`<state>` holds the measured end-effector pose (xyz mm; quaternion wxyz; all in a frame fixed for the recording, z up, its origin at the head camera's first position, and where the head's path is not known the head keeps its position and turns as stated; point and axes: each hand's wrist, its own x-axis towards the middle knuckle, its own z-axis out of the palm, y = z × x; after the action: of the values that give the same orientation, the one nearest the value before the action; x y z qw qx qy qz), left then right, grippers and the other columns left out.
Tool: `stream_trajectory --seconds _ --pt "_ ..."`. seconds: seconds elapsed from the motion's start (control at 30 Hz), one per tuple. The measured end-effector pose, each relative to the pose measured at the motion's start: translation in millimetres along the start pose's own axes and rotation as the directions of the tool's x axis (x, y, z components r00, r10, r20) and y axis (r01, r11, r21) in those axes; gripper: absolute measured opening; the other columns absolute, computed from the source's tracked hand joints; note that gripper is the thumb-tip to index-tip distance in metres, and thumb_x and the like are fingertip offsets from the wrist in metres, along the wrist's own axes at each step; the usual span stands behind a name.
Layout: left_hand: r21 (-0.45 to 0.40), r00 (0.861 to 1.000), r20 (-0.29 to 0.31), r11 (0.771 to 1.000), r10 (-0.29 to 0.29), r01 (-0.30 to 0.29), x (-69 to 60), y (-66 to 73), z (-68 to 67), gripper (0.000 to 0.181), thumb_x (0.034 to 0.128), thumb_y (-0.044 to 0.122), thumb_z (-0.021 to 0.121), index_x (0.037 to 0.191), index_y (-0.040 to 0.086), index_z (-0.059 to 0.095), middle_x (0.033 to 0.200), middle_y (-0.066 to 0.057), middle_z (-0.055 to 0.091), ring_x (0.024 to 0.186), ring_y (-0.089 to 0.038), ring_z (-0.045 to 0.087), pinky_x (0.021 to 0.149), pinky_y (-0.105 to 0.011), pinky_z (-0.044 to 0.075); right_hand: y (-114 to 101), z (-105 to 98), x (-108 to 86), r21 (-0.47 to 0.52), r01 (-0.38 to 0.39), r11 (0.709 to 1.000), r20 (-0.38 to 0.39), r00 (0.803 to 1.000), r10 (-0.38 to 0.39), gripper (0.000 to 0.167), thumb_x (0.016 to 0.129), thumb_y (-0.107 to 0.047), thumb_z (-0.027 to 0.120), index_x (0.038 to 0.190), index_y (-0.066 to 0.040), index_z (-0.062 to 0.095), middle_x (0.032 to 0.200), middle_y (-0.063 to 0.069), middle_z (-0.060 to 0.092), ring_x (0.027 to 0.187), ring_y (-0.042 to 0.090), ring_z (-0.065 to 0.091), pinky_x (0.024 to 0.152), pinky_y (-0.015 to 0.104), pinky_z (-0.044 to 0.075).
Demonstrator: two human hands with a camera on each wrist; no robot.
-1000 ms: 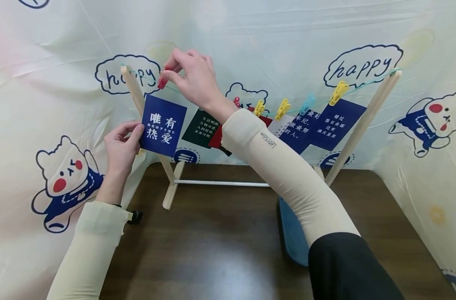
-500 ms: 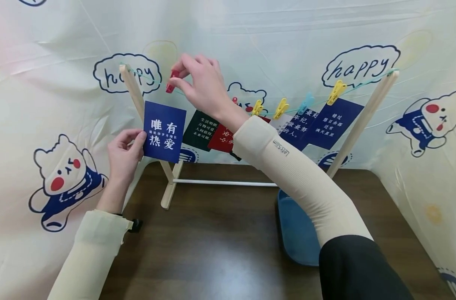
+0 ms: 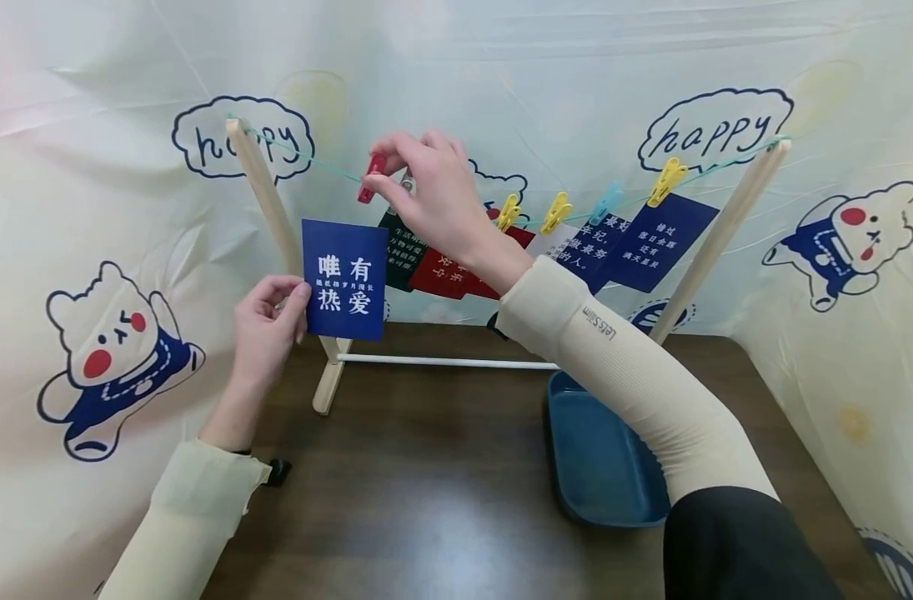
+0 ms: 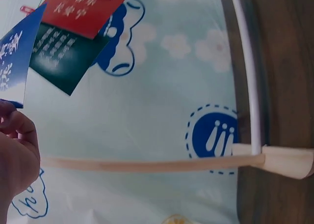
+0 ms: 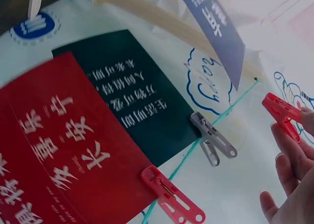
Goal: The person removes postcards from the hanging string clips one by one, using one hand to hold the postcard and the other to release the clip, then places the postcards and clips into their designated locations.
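Observation:
My left hand (image 3: 267,325) pinches a blue card (image 3: 345,267) with white characters by its left edge. The card is upright, below the green string (image 3: 328,167) and apart from it. Between thumb and fingers of my right hand (image 3: 441,196) is a red clothespin (image 3: 372,177), close to the string; in the right wrist view a gap shows between them. A dark green card (image 5: 132,86) hangs beside it from a grey clothespin (image 5: 213,138). Overlapping that card is a red card (image 5: 73,130) on another red clothespin. My right hand partly hides this stretch in the head view.
Two wooden posts (image 3: 264,192) carry the string, with a white rod (image 3: 448,362) joining them low down. Yellow clothespins (image 3: 556,213) and a light blue clothespin (image 3: 604,204) hold more cards at right. A blue tray (image 3: 606,467) stands on the brown table (image 3: 426,467), partly under my right arm.
Both hands have moved to the right in the head view and somewhat lower, the left with the blue card and the right with the red clothespin. More of the tray shows.

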<state>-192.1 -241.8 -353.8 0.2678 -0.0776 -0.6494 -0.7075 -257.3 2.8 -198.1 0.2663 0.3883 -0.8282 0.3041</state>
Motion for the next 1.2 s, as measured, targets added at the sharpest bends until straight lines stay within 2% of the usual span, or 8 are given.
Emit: stream_trajectory --seconds 0.1,0.2,0.33,0.43,0.6,0.83,1.03,1.2 --pt "-0.010 1.000 0.018 1.000 -0.015 0.015 -6.6 -2.5 3.4 0.003 0.0988 0.000 0.067 0.097 0.000 0.070 0.078 0.001 0.070 0.039 -0.010 0.044 0.039 -0.020 0.036 2 -3 -7.0 0.035 -0.006 0.999 0.000 1.000 0.006 0.036 0.102 -0.030 0.070 0.129 -0.008 0.067 0.110 0.001 0.076 0.107 0.017 0.055 0.101 0.027 0.032" --pt "-0.005 0.999 0.049 1.000 -0.021 0.021 -12.3 -4.7 6.7 0.008 0.0989 0.001 0.068 0.100 -0.006 0.067 0.075 0.001 0.069 0.039 -0.011 0.045 0.039 -0.020 0.037 4 -7 -15.7 0.047 -0.004 0.999 -0.006 1.000 0.005 0.037 0.102 -0.029 0.070 0.131 -0.007 0.067 0.111 0.001 0.076 0.110 0.016 0.057 0.105 0.028 0.032" --pt "0.005 0.997 0.072 1.000 -0.022 0.022 -17.9 -5.2 8.9 0.014 0.0991 0.001 0.068 0.101 -0.012 0.063 0.068 0.000 0.066 0.038 -0.012 0.045 0.038 -0.020 0.037 7 -12 -30.5 0.069 0.019 0.997 -0.016 1.000 -0.018 0.037 0.101 -0.027 0.070 0.131 -0.006 0.066 0.111 0.003 0.075 0.106 0.017 0.055 0.102 0.031 0.036" --pt "0.016 0.996 0.076 0.999 -0.035 0.034 -22.9 -4.5 9.0 0.008 0.0996 -0.002 0.065 0.100 -0.009 0.064 0.064 0.000 0.063 0.037 -0.011 0.046 0.037 -0.020 0.036 9 -14 -43.0 0.086 0.031 0.996 -0.022 0.999 -0.029 0.038 0.100 -0.026 0.072 0.130 -0.004 0.067 0.110 0.005 0.075 0.105 0.020 0.054 0.097 0.034 0.038" --pt "0.040 0.992 0.095 0.996 -0.083 0.080 -34.0 -4.4 10.5 0.004 0.1010 -0.001 0.063 0.099 -0.002 0.066 0.060 -0.002 0.060 0.037 -0.011 0.050 0.036 -0.020 0.036 17 -16 -64.5 0.094 0.032 0.995 -0.026 0.999 -0.030 0.039 0.097 -0.022 0.075 0.128 -0.001 0.067 0.108 0.009 0.074 0.109 0.022 0.056 0.098 0.038 0.041" --pt "0.040 0.980 0.139 0.990 -0.141 0.137 -48.7 -9.8 17.1 0.008 0.1015 0.005 0.066 0.101 -0.003 0.065 0.061 -0.003 0.057 0.039 -0.013 0.049 0.039 -0.022 0.039 30 -19 -100.4 0.108 -0.034 0.994 -0.012 0.999 0.036 0.038 0.096 -0.019 0.077 0.127 0.000 0.067 0.110 0.010 0.074 0.107 0.022 0.056 0.094 0.041 0.044" --pt "0.076 0.970 0.183 0.986 -0.161 0.150 -61.2 -15.8 22.9 0.016 0.1024 0.010 0.066 0.104 -0.005 0.063 0.061 -0.006 0.057 0.041 -0.014 0.049 0.038 -0.023 0.039 40 -20 -129.0 0.091 -0.087 0.992 0.011 0.996 0.086 0.038 0.095 -0.018 0.077 0.128 0.000 0.067 0.112 0.011 0.073 0.108 0.023 0.056 0.094 0.042 0.046" --pt "0.083 0.969 0.186 0.985 -0.162 0.148 -70.0 -17.9 24.3 0.015 0.1027 0.008 0.065 0.106 -0.006 0.062 0.062 -0.007 0.058 0.042 -0.017 0.051 0.039 -0.022 0.041 53 -17 -151.1 0.078 -0.142 0.987 0.034 0.990 0.140 0.039 0.095 -0.018 0.078 0.128 -0.001 0.067 0.116 0.011 0.073 0.109 0.024 0.056 0.095 0.043 0.047"
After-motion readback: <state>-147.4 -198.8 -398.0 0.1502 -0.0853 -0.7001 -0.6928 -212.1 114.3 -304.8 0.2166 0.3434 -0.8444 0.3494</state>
